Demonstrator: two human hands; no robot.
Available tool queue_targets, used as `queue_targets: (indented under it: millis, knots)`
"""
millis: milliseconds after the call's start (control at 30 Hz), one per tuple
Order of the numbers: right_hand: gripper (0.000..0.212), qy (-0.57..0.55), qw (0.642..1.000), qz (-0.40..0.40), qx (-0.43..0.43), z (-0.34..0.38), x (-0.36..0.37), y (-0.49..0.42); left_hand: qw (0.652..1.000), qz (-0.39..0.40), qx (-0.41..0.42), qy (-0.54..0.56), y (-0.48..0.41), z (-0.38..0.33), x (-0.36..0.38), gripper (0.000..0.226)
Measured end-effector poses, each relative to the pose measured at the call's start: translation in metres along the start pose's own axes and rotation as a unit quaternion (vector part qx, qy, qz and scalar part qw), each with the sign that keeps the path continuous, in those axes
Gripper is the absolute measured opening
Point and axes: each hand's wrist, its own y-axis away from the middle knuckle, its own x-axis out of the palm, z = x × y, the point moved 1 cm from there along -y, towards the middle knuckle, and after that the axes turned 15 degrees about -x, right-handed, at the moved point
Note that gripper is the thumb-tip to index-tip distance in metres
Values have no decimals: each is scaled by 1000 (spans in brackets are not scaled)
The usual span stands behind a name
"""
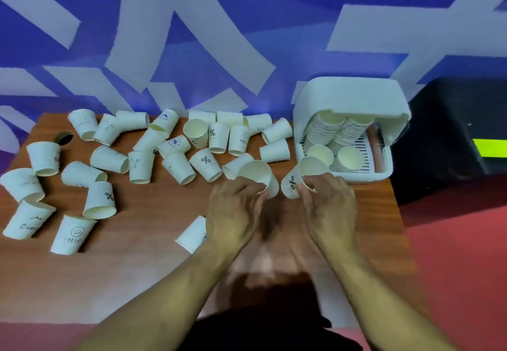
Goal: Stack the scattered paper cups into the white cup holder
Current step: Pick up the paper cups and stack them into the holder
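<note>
both forearms reach in from 6 o'clock. left hand [233,209] grips a cup [255,172], right hand [330,205] pinches a % cup [292,184]; holder [352,95] at 1 o'clock, loose cups [109,159] toward 9 on the tabletop [153,213].

The left hand [233,208] covers the near side of the plain cup [259,176] it grips, and its wrist hides the right part of a lying cup [192,234] at lower centre. The right hand [329,202] hides part of the rim of the percent-sign cup [295,183] it grips. At upper right, the white holder [351,95] hides the far ends of two slanting stacks [326,128] under its hood. The black box [452,131] is cut off by the right edge. Print on most scattered cups [109,158] is too blurred to read. A small dark thing [63,137] at the upper left of the table [153,227] cannot be made out.
</note>
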Motion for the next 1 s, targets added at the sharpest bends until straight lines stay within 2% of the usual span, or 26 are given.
queue_targets:
  millis: [167, 567, 867, 1000]
  knots:
    - [12, 3, 999, -21, 36, -47, -26, 3, 998, 52, 28, -22, -12, -53, 31, 9]
    - [10, -9, 992, -84, 95, -147, -33, -3, 994, 90, 61, -30, -52, -111, 98, 13]
    - [9, -8, 994, -67, 89, -196, 7, -27, 995, 76, 66, -2, -73, -107, 120, 12]
    - [11, -9, 995, -34, 91, -210, 30, -29, 995, 76, 69, -3, -83, -100, 126, 10]
